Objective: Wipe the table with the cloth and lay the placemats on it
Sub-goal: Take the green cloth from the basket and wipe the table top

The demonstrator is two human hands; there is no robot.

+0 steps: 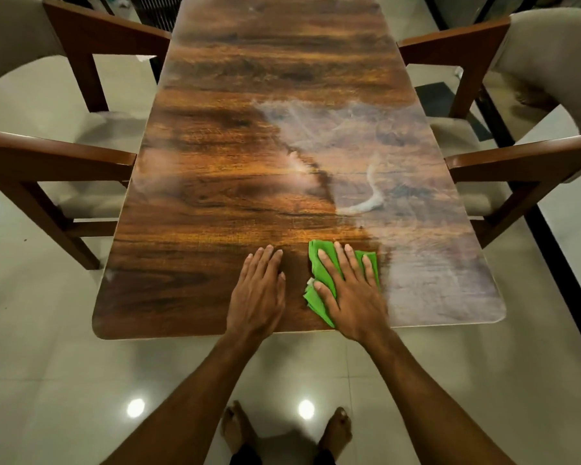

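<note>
A long wooden table (215, 182) stretches away from me. Its right half is covered with a whitish dusty film (399, 182) with smear marks; the left half shows clean dark wood. A folded green cloth (317, 263) lies near the table's front edge. My right hand (349, 290) presses flat on the cloth with straight, spread fingers. My left hand (257, 290) rests flat on the bare wood just left of the cloth, fingers straight. No placemats are in view.
Wooden armchairs with pale cushions stand along both sides: two on the left (47, 169) (91, 38) and two on the right (517, 169) (477, 45). The floor (64, 380) is glossy pale tile. My bare feet (235, 427) stand below the table's front edge.
</note>
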